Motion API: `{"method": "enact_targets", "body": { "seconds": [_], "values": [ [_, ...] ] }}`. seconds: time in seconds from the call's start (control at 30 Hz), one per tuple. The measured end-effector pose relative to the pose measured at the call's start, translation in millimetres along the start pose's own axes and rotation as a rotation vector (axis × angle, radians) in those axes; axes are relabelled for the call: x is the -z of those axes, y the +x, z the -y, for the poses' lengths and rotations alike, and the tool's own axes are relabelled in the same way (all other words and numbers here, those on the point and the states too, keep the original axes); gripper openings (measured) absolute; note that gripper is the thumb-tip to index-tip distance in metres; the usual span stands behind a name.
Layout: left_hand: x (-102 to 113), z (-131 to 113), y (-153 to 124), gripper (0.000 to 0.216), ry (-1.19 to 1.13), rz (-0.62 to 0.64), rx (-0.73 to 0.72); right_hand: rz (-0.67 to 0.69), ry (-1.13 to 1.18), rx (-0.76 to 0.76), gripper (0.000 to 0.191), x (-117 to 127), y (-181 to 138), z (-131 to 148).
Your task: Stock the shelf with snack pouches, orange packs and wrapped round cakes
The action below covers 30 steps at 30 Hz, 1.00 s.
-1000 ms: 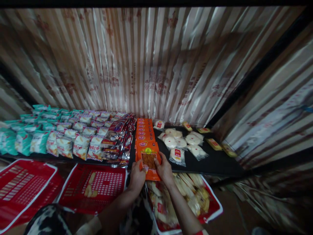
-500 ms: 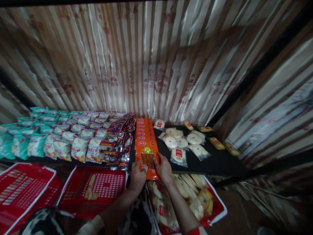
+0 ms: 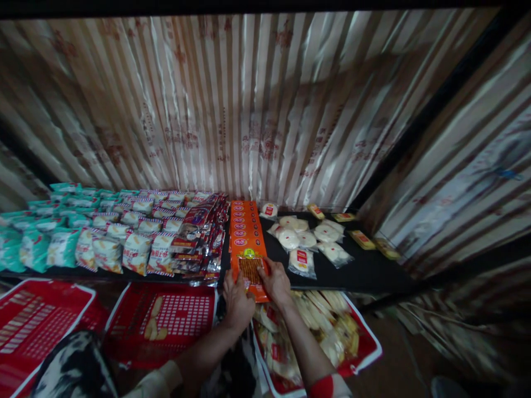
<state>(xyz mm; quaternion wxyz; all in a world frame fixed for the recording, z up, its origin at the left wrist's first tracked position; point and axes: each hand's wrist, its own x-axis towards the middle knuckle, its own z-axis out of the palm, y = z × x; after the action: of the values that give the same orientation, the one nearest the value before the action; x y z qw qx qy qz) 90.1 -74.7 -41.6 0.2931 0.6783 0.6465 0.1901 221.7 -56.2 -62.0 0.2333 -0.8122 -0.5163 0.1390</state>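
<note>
An orange snack packet (image 3: pixel 251 270) with a clear window showing brown strips lies at the front of an overlapping row of matching orange packets (image 3: pixel 244 224), at the shelf's front edge. My left hand (image 3: pixel 238 301) is closed on its lower left side, fingers partly over the front. On its right edge, my right hand (image 3: pixel 276 281) grips with the thumb on the window. The fingers beneath the packet are hidden. Left of the row are stacked dark red packets (image 3: pixel 199 237); to the right lie clear bags of round white cakes (image 3: pixel 289 237).
Puffy white packets (image 3: pixel 136 251) and teal packets (image 3: pixel 33 247) fill the left of the black shelf (image 3: pixel 352 279). Small yellow packs (image 3: pixel 362 240) lie at right. Below stand red baskets (image 3: pixel 182 345), one (image 3: pixel 369 354) full of bagged food. A striped curtain (image 3: pixel 265 110) hangs behind.
My left hand has turned slightly, its back now lying more across the packet's lower corner. My right hand keeps its hold. The view has tilted a little upward.
</note>
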Motion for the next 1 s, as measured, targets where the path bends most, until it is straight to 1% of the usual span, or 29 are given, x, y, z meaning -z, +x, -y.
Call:
{"method": "enact_targets", "body": {
  "seconds": [0.1,0.2,0.37,0.53,0.67,0.83,0.9,1.0],
  "values": [
    [3.6,-6.7,-3.5,0.062,0.097,0.014,-0.139,0.001,-0.014,0.002,0.043,-0.8,0.1,-0.5],
    [8.4,-15.0,1.3,0.058,0.106,0.069,-0.228,0.005,-0.024,-0.004,0.043,0.4,-0.7,0.4],
    [13.0,-21.9,19.8,0.058,0.136,0.141,-0.242,0.034,-0.033,-0.01,0.042,4.5,-1.4,2.7],
    [5.7,-10.8,32.6,0.058,0.184,0.162,-0.249,0.045,-0.062,-0.019,0.042,5.9,-1.9,5.3],
    [2.3,-5.5,35.5,0.06,0.212,0.156,-0.269,0.018,-0.092,0.032,0.04,6.9,-5.4,9.8],
    [6.1,-10.9,35.4,0.061,0.245,0.167,-0.268,-0.047,-0.145,0.069,0.038,8.3,-8.1,12.4],
    [6.1,-12.6,34.6,0.061,0.252,0.162,-0.265,-0.088,-0.077,0.108,0.04,6.9,-4.4,9.9],
    [2.7,-12.2,33.1,0.062,0.262,0.129,-0.304,-0.165,0.159,0.152,0.048,3.4,7.4,4.1]
  ]
}}
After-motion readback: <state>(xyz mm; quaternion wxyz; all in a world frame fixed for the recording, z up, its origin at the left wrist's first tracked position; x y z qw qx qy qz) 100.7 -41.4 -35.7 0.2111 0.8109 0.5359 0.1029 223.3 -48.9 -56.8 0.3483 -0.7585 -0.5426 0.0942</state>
